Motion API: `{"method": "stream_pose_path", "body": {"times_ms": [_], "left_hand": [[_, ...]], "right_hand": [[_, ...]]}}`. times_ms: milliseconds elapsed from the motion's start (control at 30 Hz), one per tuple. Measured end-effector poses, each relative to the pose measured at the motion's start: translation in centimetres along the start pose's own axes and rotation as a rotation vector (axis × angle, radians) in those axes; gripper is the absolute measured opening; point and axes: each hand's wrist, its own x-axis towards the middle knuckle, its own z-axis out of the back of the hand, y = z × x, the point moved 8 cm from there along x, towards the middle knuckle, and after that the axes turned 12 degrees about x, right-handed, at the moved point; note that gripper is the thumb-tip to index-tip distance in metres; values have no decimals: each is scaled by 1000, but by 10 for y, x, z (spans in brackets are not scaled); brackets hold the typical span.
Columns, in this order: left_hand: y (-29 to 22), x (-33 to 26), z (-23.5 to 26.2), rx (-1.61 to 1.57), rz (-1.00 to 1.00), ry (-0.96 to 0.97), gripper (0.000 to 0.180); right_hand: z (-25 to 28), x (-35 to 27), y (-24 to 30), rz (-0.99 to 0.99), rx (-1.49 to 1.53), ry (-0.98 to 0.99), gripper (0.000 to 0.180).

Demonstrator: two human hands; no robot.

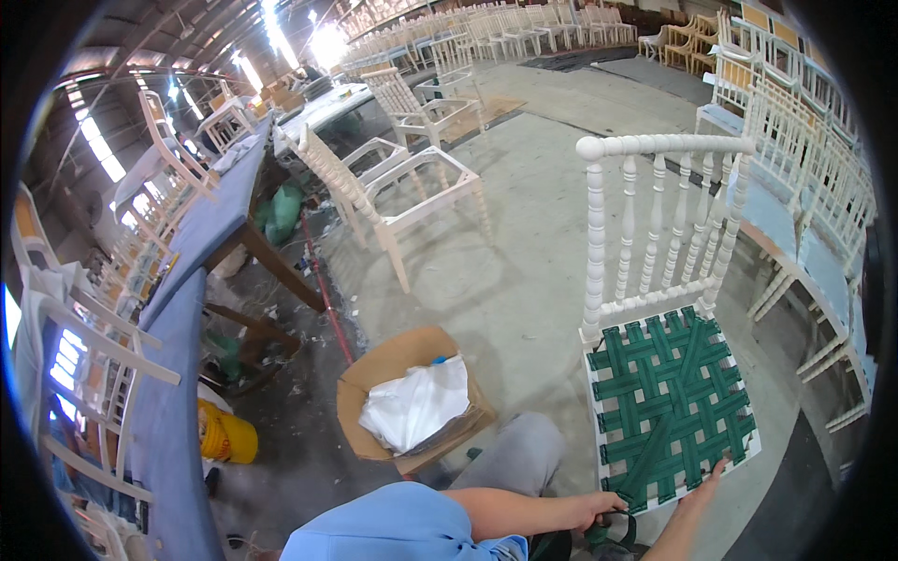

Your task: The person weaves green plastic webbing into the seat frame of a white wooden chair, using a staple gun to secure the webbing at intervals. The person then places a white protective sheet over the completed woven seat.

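A white chair (599, 252) with turned spindles in its back stands at the right, facing me. Woven green webbing (673, 397) covers its seat, and one strap runs diagonally across the weave. My left hand (601, 508) is closed at the near left corner of the seat. A dark loop and a bit of green show beside its fingers, but what it grips is not clear. Along the near edge of the seat frame, my right hand (700, 494) holds on, with a fingertip over the rim and the other fingers mostly hidden.
An open cardboard box (360, 383) with white sheet material (416, 404) stands left of my knee. Beyond it are unfinished white chair frames (426, 210). A blue-covered table (173, 374) and yellow bucket (229, 438) are at the left. Stacked chairs (795, 178) line the right side.
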Motion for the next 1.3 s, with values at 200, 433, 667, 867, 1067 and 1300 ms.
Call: {"method": "stream_pose_path", "body": {"times_ms": [200, 433, 667, 867, 1067, 1300], "left_hand": [[-29, -29, 52, 38, -199, -52, 15], [-78, -93, 89, 57, -689, -501, 52], [-81, -128, 86, 161, -996, -578, 61], [-29, -103, 86, 23, -822, -279, 70], [30, -130, 96, 367, -615, -407, 75], [18, -201, -5, 395, -713, 54, 55]], "right_hand": [[-1, -47, -29, 138, 137, -72, 87], [47, -92, -59, 251, 352, -349, 86], [42, -174, -172, -239, 130, -137, 62], [33, -245, -160, -629, -289, -65, 49], [14, -236, 1, 473, -1019, -116, 31], [106, -192, -2, 298, -760, -269, 59]]}}
